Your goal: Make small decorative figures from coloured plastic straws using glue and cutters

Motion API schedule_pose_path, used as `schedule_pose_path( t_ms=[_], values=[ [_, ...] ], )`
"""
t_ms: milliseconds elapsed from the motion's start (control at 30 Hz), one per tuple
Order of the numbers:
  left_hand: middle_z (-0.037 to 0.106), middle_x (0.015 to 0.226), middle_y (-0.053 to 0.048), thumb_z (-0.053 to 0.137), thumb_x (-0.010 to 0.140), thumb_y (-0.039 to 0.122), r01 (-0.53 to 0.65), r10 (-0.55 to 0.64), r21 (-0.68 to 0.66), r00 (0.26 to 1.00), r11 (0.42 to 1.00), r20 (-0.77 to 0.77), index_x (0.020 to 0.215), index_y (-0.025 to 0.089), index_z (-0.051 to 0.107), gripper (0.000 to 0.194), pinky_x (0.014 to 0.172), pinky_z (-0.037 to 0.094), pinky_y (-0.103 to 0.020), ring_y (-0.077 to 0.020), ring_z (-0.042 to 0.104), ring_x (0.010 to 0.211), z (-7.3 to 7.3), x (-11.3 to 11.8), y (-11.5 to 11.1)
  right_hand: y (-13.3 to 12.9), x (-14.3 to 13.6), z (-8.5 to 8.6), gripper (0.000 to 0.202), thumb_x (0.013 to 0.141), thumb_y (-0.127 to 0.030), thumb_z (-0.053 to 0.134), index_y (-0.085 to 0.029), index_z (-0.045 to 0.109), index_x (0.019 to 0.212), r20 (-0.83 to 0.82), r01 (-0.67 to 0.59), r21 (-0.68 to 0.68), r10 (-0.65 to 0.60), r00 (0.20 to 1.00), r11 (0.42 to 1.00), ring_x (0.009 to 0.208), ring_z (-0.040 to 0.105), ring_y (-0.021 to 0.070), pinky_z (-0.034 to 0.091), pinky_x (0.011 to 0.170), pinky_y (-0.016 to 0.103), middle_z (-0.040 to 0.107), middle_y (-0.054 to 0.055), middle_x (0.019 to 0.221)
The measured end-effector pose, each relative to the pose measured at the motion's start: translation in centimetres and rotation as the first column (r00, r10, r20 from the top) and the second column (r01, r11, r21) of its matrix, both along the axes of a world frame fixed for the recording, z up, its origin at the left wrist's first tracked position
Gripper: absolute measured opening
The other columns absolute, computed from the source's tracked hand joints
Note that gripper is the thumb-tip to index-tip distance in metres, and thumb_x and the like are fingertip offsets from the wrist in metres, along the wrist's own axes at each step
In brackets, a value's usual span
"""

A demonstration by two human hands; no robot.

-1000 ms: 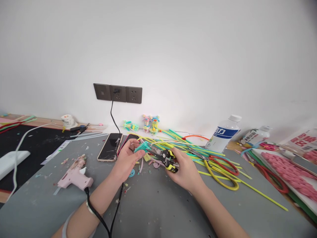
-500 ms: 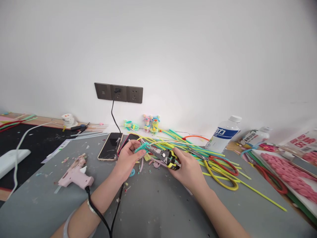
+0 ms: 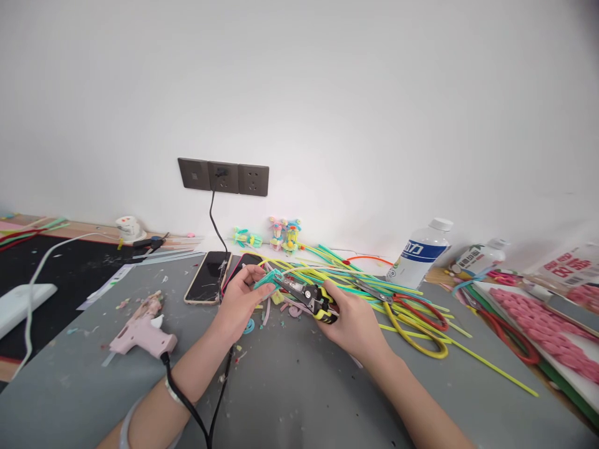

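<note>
My left hand (image 3: 241, 302) pinches a small teal bundle that looks like bent pipe cleaner (image 3: 267, 279) between thumb and fingers. In my right hand (image 3: 355, 321) are wire strippers (image 3: 306, 293) with black and yellow handles, the fingers wrapped round them. Their jaws point left and reach the teal piece; whether they bite on it I cannot tell. Behind and to the right lie loose yellow and teal pipe cleaners (image 3: 496, 371). Under the hands sit a pale purple coil (image 3: 294, 310) and a small blue coil (image 3: 249, 326).
A pink glue gun (image 3: 145, 333) lies left, its black cord passing by my left forearm. Two phones (image 3: 206, 277) rest behind my left hand. Scissors (image 3: 416, 324) lie right, near a white bottle (image 3: 418, 252). Small pipe-cleaner figures (image 3: 291, 236) stand by the wall.
The view has shifted very slightly. Both hands keep their hold on the teal piece and the wire strippers, almost in the same place.
</note>
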State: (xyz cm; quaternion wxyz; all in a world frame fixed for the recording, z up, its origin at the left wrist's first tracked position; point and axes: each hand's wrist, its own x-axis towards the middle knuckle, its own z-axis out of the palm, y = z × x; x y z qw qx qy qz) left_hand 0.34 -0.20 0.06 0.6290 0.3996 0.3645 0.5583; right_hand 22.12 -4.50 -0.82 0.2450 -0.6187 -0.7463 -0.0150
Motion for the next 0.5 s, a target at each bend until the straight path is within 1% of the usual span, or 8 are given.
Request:
schedule_pose_path(
  t_ms=[133,333,500],
  values=[
    [0.055,0.078,0.003,0.091,0.053,0.029,-0.001,0.001,-0.008,1.000,1.000,-0.004,0.082,0.017,0.063,0.042,0.069,0.052,-0.022,-0.0102,0.053,0.074,-0.19,-0.02,0.09,-0.08,0.02,-0.07,0.020,0.068,-0.027,0.058,-0.025,0.044,0.083,0.009,0.012,-0.035,-0.012,1.000,0.999,0.057,0.062,0.0217,0.023,0.048,0.024,0.064,0.000,0.065],
    [0.055,0.078,0.004,0.092,0.052,0.030,-0.003,0.003,-0.017,1.000,1.000,-0.020,0.081,0.017,0.063,0.043,0.067,0.051,-0.021,-0.0094,0.054,0.072,-0.14,0.01,0.21,-0.02,-0.03,-0.11,0.022,0.067,-0.026,0.058,-0.024,0.049,0.086,0.023,0.028,-0.117,-0.026,0.999,0.993,0.059,0.060,0.0218,0.024,0.049,0.024,0.063,0.001,0.064],
    [0.058,0.077,0.004,0.092,0.053,0.031,0.006,-0.006,-0.028,1.000,1.000,-0.028,0.083,0.017,0.062,0.044,0.065,0.050,-0.020,-0.0092,0.057,0.071,-0.14,-0.07,0.19,0.19,-0.17,-0.39,0.024,0.066,-0.025,0.057,-0.023,0.052,0.090,0.003,0.021,-0.121,-0.021,1.000,0.992,0.057,0.058,0.0223,0.023,0.049,0.025,0.061,0.001,0.061]
  ],
)
